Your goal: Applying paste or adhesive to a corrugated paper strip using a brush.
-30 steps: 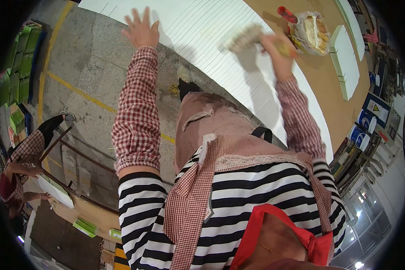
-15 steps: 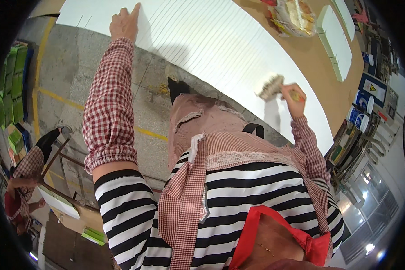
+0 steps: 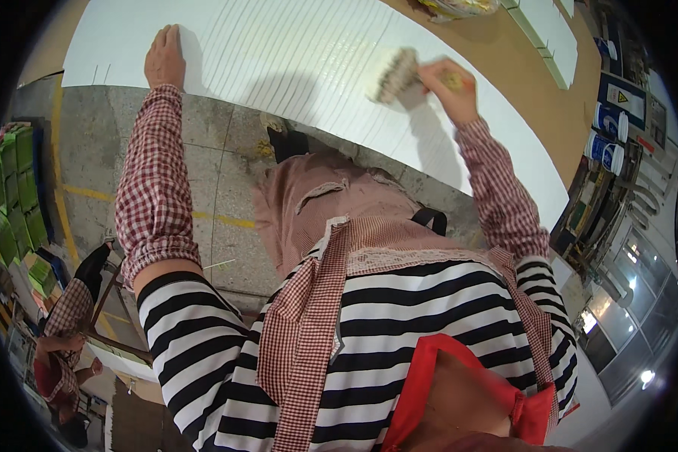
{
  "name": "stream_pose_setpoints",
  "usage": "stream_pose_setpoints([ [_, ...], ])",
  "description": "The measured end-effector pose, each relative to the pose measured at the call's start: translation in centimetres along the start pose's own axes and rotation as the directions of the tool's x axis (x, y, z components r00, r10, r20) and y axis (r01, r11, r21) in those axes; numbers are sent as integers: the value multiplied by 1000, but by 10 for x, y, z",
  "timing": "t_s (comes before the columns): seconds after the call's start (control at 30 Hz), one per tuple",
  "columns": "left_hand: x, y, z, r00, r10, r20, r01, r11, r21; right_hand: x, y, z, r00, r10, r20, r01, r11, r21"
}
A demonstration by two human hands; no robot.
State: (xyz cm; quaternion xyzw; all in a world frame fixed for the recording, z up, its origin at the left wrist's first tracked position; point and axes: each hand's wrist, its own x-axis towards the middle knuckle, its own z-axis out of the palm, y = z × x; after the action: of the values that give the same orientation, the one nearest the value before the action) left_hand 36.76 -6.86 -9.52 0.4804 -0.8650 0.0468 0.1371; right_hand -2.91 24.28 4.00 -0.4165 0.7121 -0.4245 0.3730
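A stack of large white sheets (image 3: 279, 60) lies fanned out on a brown table, its edges showing as fine lines. My left hand (image 3: 164, 56) presses flat on the near left part of the sheets, fingers together. My right hand (image 3: 448, 83) grips the yellowish handle of a wide brush (image 3: 394, 75), whose bristles rest on the white surface to the left of the hand. Both forearms wear red-checked sleeve covers over a striped top.
The brown tabletop (image 3: 520, 83) carries white blocks (image 3: 550, 30) and a plastic-wrapped bundle (image 3: 459, 6) at the far edge. Blue-and-white cans (image 3: 609, 139) stand at right. Green crates (image 3: 15, 188) line the left floor. Another person (image 3: 60, 339) in checked sleeves works at lower left.
My right hand swept the brush away from the sheet's near edge to its upper middle. My left hand stays planted on the sheets, sitting lower and further left in view as my head moved.
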Motion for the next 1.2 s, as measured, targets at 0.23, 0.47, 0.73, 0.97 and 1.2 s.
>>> stream_pose_setpoints([
  [0.23, 9, -2, -12, 997, 61, 52, -61, 998, 6, -121, 55, -128, 974, 178, -138, -194, 975, -113],
  [0.47, 31, -9, -6, 984, 169, -65, -168, 986, 24, -16, -27, -13, 996, -44, -83, 50, 997, 67],
  [0.73, 40, 5, 1, 975, 199, -94, -205, 977, -54, 121, -80, 152, 970, -224, 92, 188, 936, 299],
  [0.97, 48, 1, 5, 957, 290, 16, -279, 933, -225, 67, -42, 77, 992, -86, 92, 93, 993, -75],
  [1.2, 39, 14, -5, 959, 264, 105, -248, 958, -145, 86, -95, 88, 990, 59, 124, -61, 998, 9],
])
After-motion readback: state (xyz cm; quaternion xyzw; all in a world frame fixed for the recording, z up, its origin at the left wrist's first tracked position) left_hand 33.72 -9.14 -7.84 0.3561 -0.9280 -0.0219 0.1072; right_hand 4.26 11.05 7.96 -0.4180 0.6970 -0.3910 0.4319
